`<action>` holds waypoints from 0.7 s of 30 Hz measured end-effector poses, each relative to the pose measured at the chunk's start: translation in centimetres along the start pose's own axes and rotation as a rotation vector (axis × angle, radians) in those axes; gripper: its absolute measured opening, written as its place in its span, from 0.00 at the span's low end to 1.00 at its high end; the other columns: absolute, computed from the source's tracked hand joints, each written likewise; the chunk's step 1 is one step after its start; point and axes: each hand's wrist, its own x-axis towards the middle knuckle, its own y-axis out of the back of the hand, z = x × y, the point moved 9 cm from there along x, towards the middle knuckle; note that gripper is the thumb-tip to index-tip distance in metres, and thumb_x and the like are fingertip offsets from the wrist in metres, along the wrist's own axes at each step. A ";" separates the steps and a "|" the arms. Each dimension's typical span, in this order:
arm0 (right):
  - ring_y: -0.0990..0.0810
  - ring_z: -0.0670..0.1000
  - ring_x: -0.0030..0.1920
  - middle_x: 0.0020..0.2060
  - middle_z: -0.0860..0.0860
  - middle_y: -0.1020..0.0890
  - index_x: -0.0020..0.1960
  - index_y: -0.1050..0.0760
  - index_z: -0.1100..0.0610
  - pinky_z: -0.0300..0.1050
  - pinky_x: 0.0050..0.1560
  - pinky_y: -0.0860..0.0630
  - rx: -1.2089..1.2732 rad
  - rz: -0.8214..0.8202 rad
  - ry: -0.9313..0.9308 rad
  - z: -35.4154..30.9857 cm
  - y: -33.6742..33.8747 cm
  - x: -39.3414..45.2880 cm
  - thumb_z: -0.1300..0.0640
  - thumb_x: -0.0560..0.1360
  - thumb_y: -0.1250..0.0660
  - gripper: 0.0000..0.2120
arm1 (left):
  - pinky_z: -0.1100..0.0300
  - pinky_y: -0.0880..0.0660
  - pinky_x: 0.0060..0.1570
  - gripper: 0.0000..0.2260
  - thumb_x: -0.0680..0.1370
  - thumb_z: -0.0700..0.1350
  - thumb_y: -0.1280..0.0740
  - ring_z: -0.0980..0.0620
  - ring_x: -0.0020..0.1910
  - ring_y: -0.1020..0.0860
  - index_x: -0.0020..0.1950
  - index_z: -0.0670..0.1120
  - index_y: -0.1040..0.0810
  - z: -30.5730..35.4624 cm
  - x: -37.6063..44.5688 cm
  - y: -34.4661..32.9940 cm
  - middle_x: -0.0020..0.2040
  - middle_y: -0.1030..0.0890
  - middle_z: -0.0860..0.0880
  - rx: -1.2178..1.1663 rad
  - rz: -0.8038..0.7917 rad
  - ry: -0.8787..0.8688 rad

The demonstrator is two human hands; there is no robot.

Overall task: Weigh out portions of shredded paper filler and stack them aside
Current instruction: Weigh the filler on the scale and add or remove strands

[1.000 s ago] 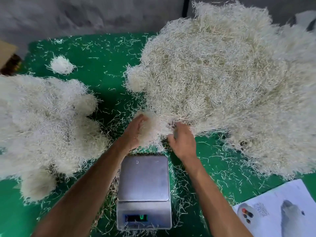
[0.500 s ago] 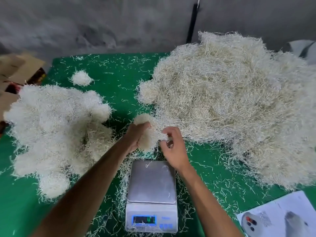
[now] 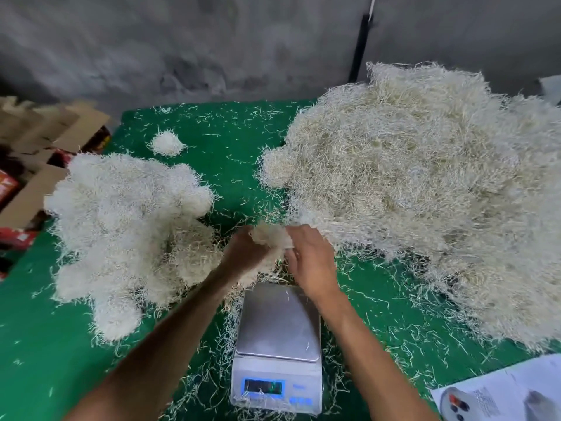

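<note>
While curled, both hands' fingers [image 3: 290,240] grip filler clump [image 3: 268,235].

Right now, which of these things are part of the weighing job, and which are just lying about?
Part of the job:
left hand
right hand
handful of filler
big pile
weighed portions
scale

Lying about:
cardboard boxes
printed sheet
small tuft

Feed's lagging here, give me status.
Both hands, left hand and right hand, grip a filler clump. Scale pan bare. Nothing blocking.
</note>
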 end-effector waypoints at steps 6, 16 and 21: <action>0.23 0.49 0.45 0.47 0.48 0.24 0.58 0.21 0.57 0.46 0.51 0.18 -0.079 -0.172 -0.305 7.8 -1.9 -3.3 0.60 0.84 0.39 0.08 | 0.61 0.23 0.38 0.08 0.80 0.42 0.35 0.50 0.45 0.21 0.54 0.43 0.18 -1.6 -1.8 0.3 0.50 0.17 0.46 -0.556 -0.013 0.334; 0.24 0.47 0.27 0.48 0.56 0.17 0.70 0.25 0.60 0.42 0.25 0.25 0.254 -0.125 -0.706 13.7 -0.5 -4.3 0.68 0.78 0.33 0.21 | 0.57 0.23 0.36 0.14 0.78 0.52 0.32 0.49 0.30 0.20 0.41 0.41 0.21 2.7 -3.2 -5.7 0.33 0.19 0.48 -0.451 -0.191 0.017; 0.27 0.48 0.25 0.41 0.51 0.15 0.66 0.22 0.55 0.41 0.23 0.32 0.117 0.073 -0.588 12.9 5.3 -0.1 0.64 0.80 0.34 0.16 | 0.61 0.19 0.36 0.11 0.76 0.50 0.25 0.54 0.31 0.19 0.48 0.42 0.17 2.9 -1.9 -6.0 0.35 0.18 0.48 0.517 -0.162 -0.234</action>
